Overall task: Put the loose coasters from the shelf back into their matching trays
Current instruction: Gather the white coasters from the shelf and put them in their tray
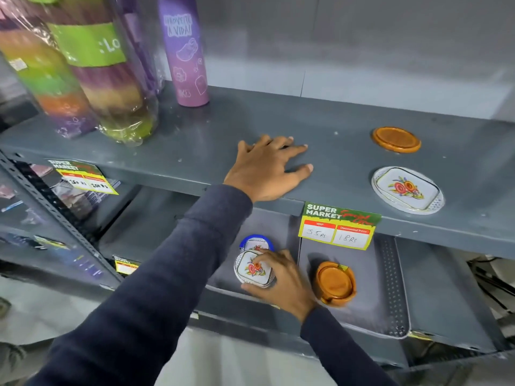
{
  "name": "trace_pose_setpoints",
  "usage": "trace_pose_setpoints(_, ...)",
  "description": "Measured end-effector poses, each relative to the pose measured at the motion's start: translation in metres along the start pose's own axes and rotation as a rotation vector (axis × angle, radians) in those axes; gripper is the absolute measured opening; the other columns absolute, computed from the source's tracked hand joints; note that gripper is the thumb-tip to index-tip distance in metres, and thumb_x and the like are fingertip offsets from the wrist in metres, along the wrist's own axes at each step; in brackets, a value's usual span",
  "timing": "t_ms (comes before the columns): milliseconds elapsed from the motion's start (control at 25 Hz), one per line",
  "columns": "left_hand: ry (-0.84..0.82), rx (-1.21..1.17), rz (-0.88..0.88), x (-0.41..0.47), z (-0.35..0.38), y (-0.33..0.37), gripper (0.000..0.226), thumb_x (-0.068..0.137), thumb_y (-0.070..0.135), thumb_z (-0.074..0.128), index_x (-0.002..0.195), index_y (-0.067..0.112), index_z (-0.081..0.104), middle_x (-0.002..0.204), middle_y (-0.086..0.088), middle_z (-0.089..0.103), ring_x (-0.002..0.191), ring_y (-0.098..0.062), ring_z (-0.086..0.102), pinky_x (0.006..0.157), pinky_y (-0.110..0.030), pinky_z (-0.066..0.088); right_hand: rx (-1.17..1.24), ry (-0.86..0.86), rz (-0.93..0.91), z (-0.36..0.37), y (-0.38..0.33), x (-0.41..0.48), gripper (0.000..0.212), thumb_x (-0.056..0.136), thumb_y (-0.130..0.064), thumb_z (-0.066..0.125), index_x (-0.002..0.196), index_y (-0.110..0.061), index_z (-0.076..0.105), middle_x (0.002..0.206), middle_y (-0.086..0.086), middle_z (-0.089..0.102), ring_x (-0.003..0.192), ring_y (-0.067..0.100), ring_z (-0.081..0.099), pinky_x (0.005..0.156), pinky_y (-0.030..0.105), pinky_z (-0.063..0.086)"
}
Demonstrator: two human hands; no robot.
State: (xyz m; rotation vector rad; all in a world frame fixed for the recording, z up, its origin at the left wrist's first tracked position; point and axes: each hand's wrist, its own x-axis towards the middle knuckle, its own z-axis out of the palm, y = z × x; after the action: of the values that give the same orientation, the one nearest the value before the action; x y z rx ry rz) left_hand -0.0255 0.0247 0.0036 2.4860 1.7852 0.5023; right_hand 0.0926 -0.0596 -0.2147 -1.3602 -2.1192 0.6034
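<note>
On the upper grey shelf (195,151) lie two loose coasters at the right: an orange round coaster (396,139) toward the back and a white floral coaster (407,189) near the front edge. My left hand (267,169) rests flat on that shelf with its fingers spread, holding nothing. On the lower shelf my right hand (281,277) grips a stack of white floral coasters (252,270) over a blue tray (257,240). To the right of it stands an orange tray (335,282) holding orange coasters.
Wrapped multicolour rolls (83,79) and a purple bottle (185,48) stand at the upper shelf's left. A green price tag (338,225) hangs from the shelf's front edge. A grey perforated tray (390,288) lies on the lower shelf under the coaster sets.
</note>
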Motion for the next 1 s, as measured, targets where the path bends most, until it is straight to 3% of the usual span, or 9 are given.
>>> trace_pose_setpoints(160, 0.009, -0.019, -0.006, 0.002, 0.002, -0.001, 0.057, 0.088, 0.067, 0.035, 0.141, 0.046, 0.042, 0.153, 0.016, 0.037, 0.136, -0.013, 0.031, 0.102, -0.047, 0.02, -0.194, -0.236, 0.071, 0.028, 0.034, 0.025, 0.075, 0.069, -0.079, 0.062, 0.126, -0.03, 0.059, 0.138, -0.007, 0.061, 0.122, 0.019, 0.046, 0.107, 0.035, 0.044)
trace_pose_setpoints(320, 0.015, -0.032, -0.003, 0.002, 0.002, 0.0, 0.057, 0.089, 0.066, 0.036, 0.141, 0.045, 0.041, 0.153, 0.016, 0.036, 0.137, -0.013, 0.029, 0.102, -0.046, 0.02, -0.339, -0.347, 0.057, 0.042, 0.053, 0.042, 0.082, 0.074, -0.08, 0.058, 0.137, -0.029, 0.051, 0.149, -0.006, 0.051, 0.13, 0.023, 0.039, 0.11, 0.039, 0.034)
trace_pose_setpoints(480, 0.031, -0.03, 0.007, 0.003, 0.005, -0.002, 0.058, 0.088, 0.067, 0.035, 0.141, 0.045, 0.041, 0.152, 0.016, 0.036, 0.136, -0.012, 0.029, 0.102, -0.046, 0.021, -0.379, -0.355, 0.02, 0.047, 0.058, 0.053, 0.078, 0.078, -0.075, 0.061, 0.139, -0.028, 0.052, 0.155, -0.006, 0.043, 0.135, 0.024, 0.033, 0.111, 0.042, 0.03)
trace_pose_setpoints(680, 0.036, -0.042, 0.008, 0.003, 0.006, -0.003, 0.058, 0.087, 0.068, 0.036, 0.141, 0.046, 0.041, 0.151, 0.018, 0.036, 0.135, -0.009, 0.029, 0.104, -0.046, 0.023, -0.325, -0.336, 0.073, 0.052, 0.065, 0.065, 0.073, 0.077, -0.063, 0.072, 0.14, -0.032, 0.052, 0.168, 0.004, 0.014, 0.15, 0.033, 0.019, 0.118, 0.046, 0.029)
trace_pose_setpoints(840, 0.042, -0.046, 0.005, 0.004, 0.005, -0.003, 0.058, 0.087, 0.068, 0.037, 0.14, 0.046, 0.041, 0.151, 0.019, 0.036, 0.134, -0.008, 0.029, 0.105, -0.047, 0.023, -0.261, -0.324, 0.142, 0.053, 0.071, 0.072, 0.066, 0.081, -0.049, 0.074, 0.14, -0.029, 0.052, 0.168, 0.001, 0.018, 0.146, 0.031, 0.033, 0.115, 0.038, 0.036)
trace_pose_setpoints(1000, 0.042, -0.063, 0.0, 0.004, 0.006, -0.004, 0.058, 0.086, 0.068, 0.038, 0.139, 0.047, 0.042, 0.15, 0.021, 0.035, 0.133, -0.007, 0.029, 0.104, -0.045, 0.022, -0.283, -0.307, 0.152, 0.054, 0.074, 0.074, 0.068, 0.079, -0.055, 0.072, 0.139, -0.031, 0.05, 0.165, -0.004, 0.023, 0.142, 0.031, 0.039, 0.112, 0.041, 0.043)
